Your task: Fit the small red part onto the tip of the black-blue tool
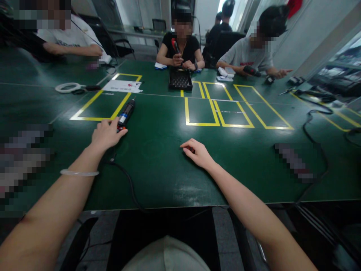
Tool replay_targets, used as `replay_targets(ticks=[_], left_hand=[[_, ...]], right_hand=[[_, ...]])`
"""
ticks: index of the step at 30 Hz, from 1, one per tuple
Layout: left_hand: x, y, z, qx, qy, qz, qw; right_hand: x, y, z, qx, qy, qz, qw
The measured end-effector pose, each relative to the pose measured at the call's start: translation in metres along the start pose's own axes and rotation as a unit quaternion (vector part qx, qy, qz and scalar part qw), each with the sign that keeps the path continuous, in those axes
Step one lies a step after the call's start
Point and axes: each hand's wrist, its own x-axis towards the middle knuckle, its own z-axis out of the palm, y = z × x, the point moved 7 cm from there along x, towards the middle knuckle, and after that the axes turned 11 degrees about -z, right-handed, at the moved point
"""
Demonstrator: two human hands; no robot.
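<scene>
My left hand (106, 134) is at the rear end of a black electric screwdriver (127, 112), its fingers and thumb closed about it. The screwdriver lies on the green table with its thin tip pointing away from me, and a blue-and-white label shows on its body. Further right and nearer the table's front, my right hand (199, 153) is closed around a small red-and-black thing (190, 149). Most of that thing is hidden by my fingers, so its kind does not show.
Yellow tape outlines (202, 124) mark the green table (158, 173). A white paper (122, 86) lies at the left and a black tray (180, 79) at the far side. Black cables (131, 180) run along the tabletop. Several people sit opposite, one holding a red-and-black tool (175, 46).
</scene>
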Motion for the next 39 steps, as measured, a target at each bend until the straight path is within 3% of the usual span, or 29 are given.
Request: replay_targets(ticks=[4, 7, 11, 21, 24, 28, 30, 32, 36, 39], left_hand=[[0.018, -0.034, 0.0, -0.002, -0.004, -0.043, 0.999], [0.023, -0.045, -0.001, -0.007, 0.016, -0.047, 0.999], [0.012, -0.039, -0.011, -0.032, 0.103, -0.01, 0.994], [-0.003, -0.024, -0.019, 0.045, 0.152, -0.029, 0.987], [-0.002, -0.025, -0.02, 0.031, 0.165, -0.027, 0.985], [-0.009, -0.009, -0.037, -0.033, 0.238, 0.014, 0.971], [-0.015, 0.013, -0.039, -0.118, 0.201, 0.05, 0.971], [-0.026, 0.047, -0.033, -0.225, 0.096, 0.111, 0.963], [-0.072, 0.126, -0.017, -0.343, -0.103, 0.237, 0.903], [-0.11, 0.167, -0.005, -0.373, -0.225, 0.31, 0.845]], right_hand=[[0.001, 0.001, 0.001, 0.004, 0.0, 0.005, 1.0], [0.001, 0.001, 0.001, 0.003, -0.001, 0.005, 1.0], [0.001, 0.001, 0.001, -0.001, -0.005, 0.005, 1.0], [0.0, 0.002, 0.0, 0.003, 0.008, 0.009, 1.0], [0.001, 0.003, 0.001, 0.009, 0.011, 0.01, 1.0], [0.002, 0.005, 0.002, 0.014, 0.014, 0.015, 1.0], [0.002, 0.005, 0.002, 0.014, 0.015, 0.017, 1.0], [0.002, 0.004, 0.002, 0.016, 0.016, 0.016, 1.0], [0.002, -0.003, 0.003, 0.037, 0.012, 0.009, 0.999], [0.002, -0.01, 0.011, 0.086, -0.015, -0.001, 0.996]])
